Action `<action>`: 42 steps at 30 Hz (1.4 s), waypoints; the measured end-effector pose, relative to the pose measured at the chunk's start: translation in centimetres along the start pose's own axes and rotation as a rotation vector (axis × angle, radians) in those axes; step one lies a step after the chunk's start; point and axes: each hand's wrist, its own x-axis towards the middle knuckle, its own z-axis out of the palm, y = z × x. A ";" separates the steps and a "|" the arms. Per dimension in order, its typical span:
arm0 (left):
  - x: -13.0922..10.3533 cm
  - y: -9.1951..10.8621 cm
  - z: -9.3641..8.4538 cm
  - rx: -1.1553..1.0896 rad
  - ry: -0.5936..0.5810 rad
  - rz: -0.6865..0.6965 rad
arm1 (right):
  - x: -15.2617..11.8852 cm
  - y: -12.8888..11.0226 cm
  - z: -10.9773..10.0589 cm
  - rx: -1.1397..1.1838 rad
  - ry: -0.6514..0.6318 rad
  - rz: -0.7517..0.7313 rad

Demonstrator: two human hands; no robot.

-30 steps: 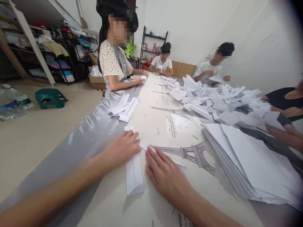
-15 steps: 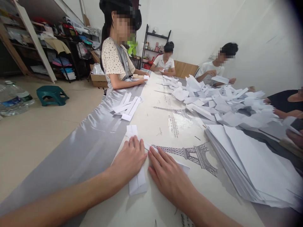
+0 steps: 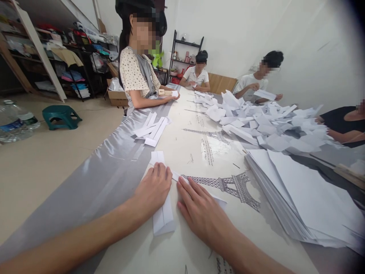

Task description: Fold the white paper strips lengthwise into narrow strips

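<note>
A long folded white paper strip (image 3: 163, 217) lies on the table under my left hand (image 3: 155, 186). The fingers of that hand are bent and pressed together over the strip; its thumb is hidden. My right hand (image 3: 201, 211) rests flat with fingers stretched out on another folded white paper (image 3: 219, 201). Most of this second paper is covered by the hand, with one corner showing on the right and a narrow part between the two hands. The far end of the long strip sticks out beyond my left fingers.
Folded strips (image 3: 154, 129) lie farther along the table's left side. A stack of white sheets (image 3: 308, 198) is at the right, with a heap of folded papers (image 3: 262, 121) behind it. Several co-workers sit or stand around the printed tablecloth (image 3: 137, 251). A green stool (image 3: 61, 114) stands on the floor.
My left hand has shifted slightly left, its fingers more bent; my right hand stays nearly still. The standing co-worker's hands have risen slightly. A hand at the right edge has left the view.
</note>
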 end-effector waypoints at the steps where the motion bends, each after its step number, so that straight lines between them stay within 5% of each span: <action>1: 0.0 -0.1 0.0 -0.015 0.013 0.003 | 0.0 0.0 0.0 0.003 0.001 0.001; 14: 0.9 -3.0 -2.2 -0.140 -0.058 0.059 | 0.1 0.4 -0.7 0.011 -0.039 -0.013; 27: 2.7 -7.5 2.9 -0.926 0.109 -0.086 | -0.2 0.7 -0.6 0.076 -0.025 0.004; 42: 3.7 -9.3 4.0 -0.950 0.069 -0.084 | -0.2 0.6 -0.8 0.088 -0.034 0.004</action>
